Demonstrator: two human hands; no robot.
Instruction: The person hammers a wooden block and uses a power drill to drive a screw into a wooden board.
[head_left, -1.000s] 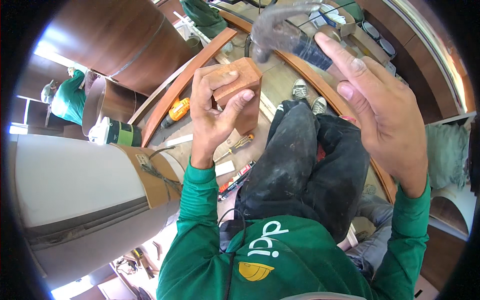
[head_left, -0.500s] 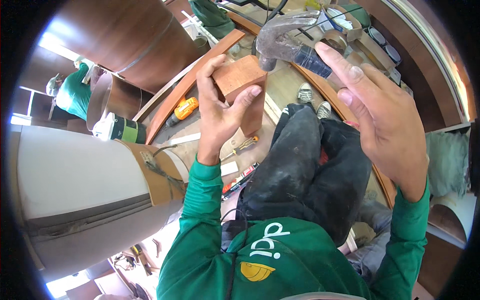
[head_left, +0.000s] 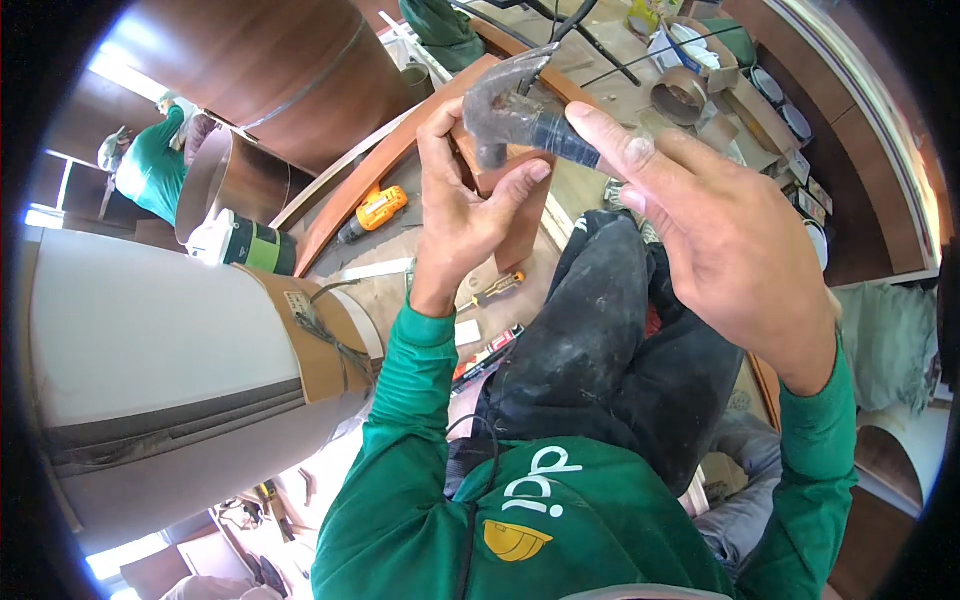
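My right hand (head_left: 720,235) grips a hammer (head_left: 500,108), its head at the top of the block (head_left: 522,228) my left hand (head_left: 464,215) clasps; I judge the hammering partway, the block looking whole, but cannot tell whether they touch or what remains.

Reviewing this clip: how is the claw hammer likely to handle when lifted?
The claw hammer is probably head-heavy, with its bulky metal head at one end. It should stay stiff, given that thick metal. The dark wrapping below the head may be less slippery than bare metal.
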